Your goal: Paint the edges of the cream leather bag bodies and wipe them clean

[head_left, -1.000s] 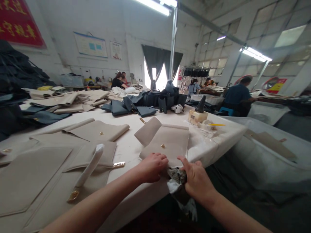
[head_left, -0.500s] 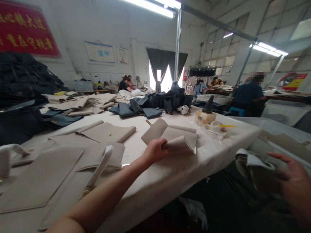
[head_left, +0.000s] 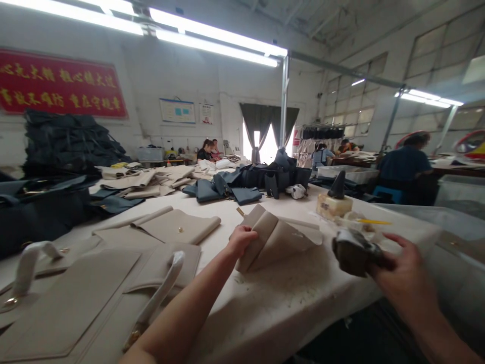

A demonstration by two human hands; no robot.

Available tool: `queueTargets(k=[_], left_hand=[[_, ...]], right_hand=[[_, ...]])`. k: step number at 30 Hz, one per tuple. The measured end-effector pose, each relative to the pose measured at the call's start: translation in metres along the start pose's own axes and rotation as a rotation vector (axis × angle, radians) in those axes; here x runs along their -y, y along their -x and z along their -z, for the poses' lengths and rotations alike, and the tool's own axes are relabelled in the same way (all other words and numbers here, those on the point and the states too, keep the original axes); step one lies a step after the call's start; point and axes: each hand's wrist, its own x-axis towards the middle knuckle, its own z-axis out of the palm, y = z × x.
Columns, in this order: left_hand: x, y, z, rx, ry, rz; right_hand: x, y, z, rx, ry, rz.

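My left hand (head_left: 242,240) is closed on the left edge of a folded beige leather bag piece (head_left: 271,235), which rests on the table with its panel turned up. My right hand (head_left: 397,268) grips the handle of a hammer-like tool (head_left: 354,253), its dark blocky head partly wrapped in whitish material. That head is blurred and held over the table's right side, apart from the leather piece. Left of my forearm lie a beige bag (head_left: 76,298) with a wrapped handle (head_left: 164,283) and another beige piece with a gold stud (head_left: 178,227).
A pale block with a black cone (head_left: 335,199) and a yellow stick (head_left: 373,221) stand at the right. Dark blue bag parts (head_left: 242,184) and beige piles (head_left: 151,179) lie behind. Clear plastic bins (head_left: 454,263) flank the table's right edge. Several people work farther back.
My right hand has brought the hammer-like tool up and left, from beside the table to above it. My left hand has turned the leather piece's folded flap over. The view has tilted up.
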Motion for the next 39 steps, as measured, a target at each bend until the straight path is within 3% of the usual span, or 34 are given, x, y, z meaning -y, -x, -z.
queueTargets(k=[2, 4, 7, 10, 14, 16, 18, 21, 25, 27, 29, 34, 36, 39], left_hand=[[-0.001, 0.002, 0.000, 0.003, 0.031, 0.002], [0.000, 0.002, 0.001, -0.005, 0.058, 0.007], [0.005, -0.003, 0.004, -0.051, 0.103, 0.000], [0.004, -0.013, 0.011, -0.105, 0.162, -0.034], [-0.007, -0.029, 0.027, -0.163, 0.266, -0.101], [-0.011, -0.037, 0.036, -0.207, 0.314, -0.128], [-0.012, -0.044, 0.042, -0.255, 0.348, -0.143], [-0.011, -0.048, 0.047, -0.309, 0.374, -0.153], [-0.010, -0.043, 0.048, -0.337, 0.377, -0.162], [-0.009, -0.042, 0.048, -0.348, 0.377, -0.161], [-0.007, -0.042, 0.048, -0.360, 0.381, -0.156], [-0.003, -0.048, 0.052, -0.375, 0.399, -0.131], [-0.001, -0.052, 0.055, -0.383, 0.403, -0.120], [0.001, -0.057, 0.058, -0.397, 0.409, -0.106]], right_hand=[[0.039, -0.003, -0.041, 0.042, 0.021, 0.117], [0.065, -0.004, -0.080, 0.130, 0.196, 0.338], [0.076, -0.010, -0.113, 0.218, 0.407, 0.534], [0.062, -0.028, -0.101, 0.124, 0.425, 0.506], [0.032, -0.056, -0.047, -0.101, 0.332, 0.298], [0.018, -0.061, -0.025, -0.092, 0.293, 0.208], [0.007, -0.056, -0.014, 0.001, 0.306, 0.166], [-0.004, -0.032, -0.022, 0.251, 0.351, 0.201], [-0.012, 0.001, -0.058, 0.636, 0.327, 0.444], [-0.017, -0.001, -0.073, 0.734, 0.359, 0.520], [-0.024, -0.022, -0.082, 0.718, 0.433, 0.491], [-0.038, -0.097, -0.088, 0.547, 0.586, 0.248], [-0.041, -0.109, -0.094, 0.558, 0.602, 0.191], [-0.040, -0.099, -0.101, 0.682, 0.569, 0.168]])
